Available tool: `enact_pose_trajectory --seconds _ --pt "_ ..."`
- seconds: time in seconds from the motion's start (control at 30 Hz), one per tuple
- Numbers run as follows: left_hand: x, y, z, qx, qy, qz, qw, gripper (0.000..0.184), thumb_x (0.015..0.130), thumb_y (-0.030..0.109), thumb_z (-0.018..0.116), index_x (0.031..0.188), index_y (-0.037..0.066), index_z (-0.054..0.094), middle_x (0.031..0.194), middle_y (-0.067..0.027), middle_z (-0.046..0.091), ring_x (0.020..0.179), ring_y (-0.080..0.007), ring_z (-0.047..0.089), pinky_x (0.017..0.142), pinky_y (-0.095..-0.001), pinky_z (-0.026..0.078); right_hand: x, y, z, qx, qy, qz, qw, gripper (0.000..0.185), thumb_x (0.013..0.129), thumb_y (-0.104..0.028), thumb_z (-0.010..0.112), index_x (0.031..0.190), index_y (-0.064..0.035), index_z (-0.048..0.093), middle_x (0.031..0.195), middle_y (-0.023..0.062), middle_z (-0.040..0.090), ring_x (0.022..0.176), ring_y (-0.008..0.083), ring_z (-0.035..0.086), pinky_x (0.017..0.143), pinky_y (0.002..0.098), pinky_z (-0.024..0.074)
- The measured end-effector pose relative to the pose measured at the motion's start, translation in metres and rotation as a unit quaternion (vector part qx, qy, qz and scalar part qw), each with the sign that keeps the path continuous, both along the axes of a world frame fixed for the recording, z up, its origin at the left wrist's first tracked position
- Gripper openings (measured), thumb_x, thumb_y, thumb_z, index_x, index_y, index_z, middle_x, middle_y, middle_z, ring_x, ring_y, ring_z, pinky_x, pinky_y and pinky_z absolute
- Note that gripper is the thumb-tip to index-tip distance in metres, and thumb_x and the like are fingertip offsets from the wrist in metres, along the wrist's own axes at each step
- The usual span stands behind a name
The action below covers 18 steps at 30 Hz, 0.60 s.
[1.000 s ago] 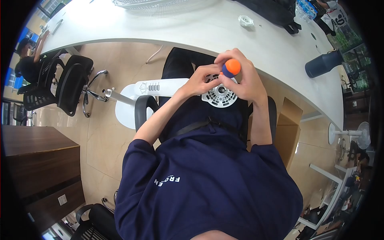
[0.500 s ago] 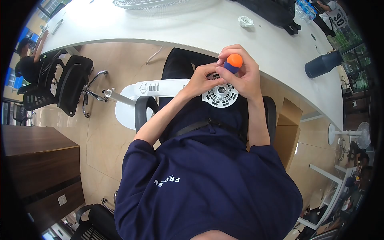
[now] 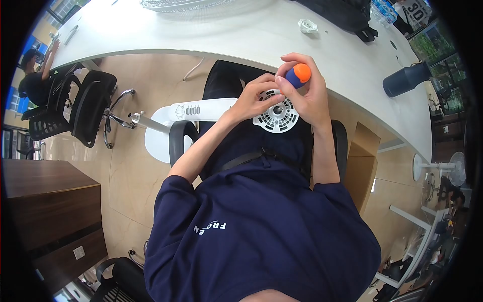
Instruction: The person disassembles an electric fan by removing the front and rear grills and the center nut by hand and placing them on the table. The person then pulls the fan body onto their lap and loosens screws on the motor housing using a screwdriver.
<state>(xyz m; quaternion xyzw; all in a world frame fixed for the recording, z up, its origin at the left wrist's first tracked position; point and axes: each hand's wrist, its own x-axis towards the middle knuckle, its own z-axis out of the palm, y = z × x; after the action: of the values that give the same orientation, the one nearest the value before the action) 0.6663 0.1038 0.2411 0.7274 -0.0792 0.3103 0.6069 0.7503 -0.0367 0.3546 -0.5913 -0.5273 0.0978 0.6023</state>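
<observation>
My right hand is closed round the orange and blue handle of a screwdriver. Its shaft and tip are hidden behind my fingers. Just below it lies the round white slotted motor housing of a fan, above my lap. My left hand grips that housing at its upper left, with the thumb across its slotted face. From the housing a white fan body with a row of buttons runs left, above a round white base.
On the white table ahead are a wire fan grille, a small white part, a black bag and a dark bottle. A cardboard box stands at right. A person sits at far left near office chairs.
The screwdriver handle has tilted, its orange end shifting slightly right and up. My right fingers have loosened round it, and my left thumb has drawn away from it onto the housing.
</observation>
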Motion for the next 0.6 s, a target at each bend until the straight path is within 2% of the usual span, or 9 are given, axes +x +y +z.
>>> enact_pose_trajectory --seconds 0.07,0.13,0.27,0.33,0.43,0.57,0.6 --pt "-0.0008 0.0006 0.0025 0.005 -0.014 -0.002 1.0 0.024 0.088 0.013 0.082 0.109 0.003 0.077 0.11 -0.0077 0.068 0.102 -0.0181 0.066 0.085 -0.0304 0.053 -0.0005 0.0014 0.0002 0.004 0.013 0.01 1.0 0.037 0.09 -0.005 0.069 0.125 -0.0027 0.057 0.095 0.0077 0.067 0.091 0.0151 0.063 0.085 0.0297 0.0512" --pt "-0.0013 0.0043 0.0017 -0.005 0.027 -0.03 0.999 0.026 0.087 0.014 0.082 0.11 0.004 0.076 0.11 -0.0084 0.067 0.102 -0.0191 0.066 0.088 -0.0314 0.052 0.0004 0.0039 -0.0013 0.034 0.064 0.023 0.997 0.036 0.09 -0.004 0.069 0.124 -0.0032 0.057 0.094 0.0072 0.068 0.089 0.0149 0.064 0.085 0.0301 0.0519" --pt "0.0015 0.0061 -0.0024 0.007 0.019 -0.016 1.0 0.026 0.089 0.016 0.08 0.112 0.004 0.076 0.111 -0.0086 0.067 0.105 -0.0195 0.065 0.091 -0.0322 0.051 0.002 0.006 -0.0034 0.045 0.065 0.016 0.997 0.034 0.09 -0.004 0.069 0.123 -0.0032 0.058 0.094 0.0068 0.069 0.09 0.0145 0.064 0.087 0.03 0.0522" --pt "0.0012 0.003 0.0002 0.027 0.024 0.026 0.999 0.024 0.09 0.016 0.079 0.11 0.004 0.076 0.113 -0.0085 0.066 0.106 -0.0194 0.064 0.092 -0.0321 0.051 0.0024 0.0043 -0.0042 0.02 0.021 0.004 1.0 0.031 0.09 -0.006 0.072 0.119 -0.0031 0.061 0.095 0.0069 0.069 0.091 0.0143 0.065 0.087 0.0302 0.0529" --pt "0.0021 0.0033 -0.0014 -0.003 0.013 0.012 1.0 0.024 0.09 0.016 0.08 0.11 0.004 0.076 0.113 -0.008 0.066 0.106 -0.0193 0.064 0.091 -0.0316 0.051 0.0004 0.0019 -0.0015 -0.007 0.042 0.005 0.999 0.027 0.089 -0.007 0.074 0.114 -0.0032 0.062 0.095 0.0066 0.07 0.091 0.0143 0.066 0.086 0.0306 0.0538" --pt "0.0016 0.0073 -0.0038 0.013 -0.012 -0.008 1.0 0.023 0.091 0.014 0.079 0.111 0.003 0.076 0.114 -0.0079 0.066 0.106 -0.019 0.064 0.09 -0.0313 0.051 0.003 0.0032 -0.0015 0.002 0.049 -0.009 0.999 0.027 0.089 -0.008 0.074 0.113 -0.0036 0.063 0.095 0.0064 0.07 0.09 0.015 0.067 0.084 0.031 0.0548" --pt "0.0012 0.0085 -0.0032 0.003 0.01 -0.021 1.0 0.022 0.091 0.014 0.078 0.111 0.003 0.076 0.113 -0.0078 0.066 0.105 -0.0187 0.064 0.09 -0.031 0.051 0.0056 0.0037 -0.0011 0.005 0.02 -0.019 1.0 0.028 0.089 -0.009 0.075 0.113 -0.0034 0.064 0.094 0.0067 0.07 0.09 0.0155 0.067 0.084 0.0309 0.055"
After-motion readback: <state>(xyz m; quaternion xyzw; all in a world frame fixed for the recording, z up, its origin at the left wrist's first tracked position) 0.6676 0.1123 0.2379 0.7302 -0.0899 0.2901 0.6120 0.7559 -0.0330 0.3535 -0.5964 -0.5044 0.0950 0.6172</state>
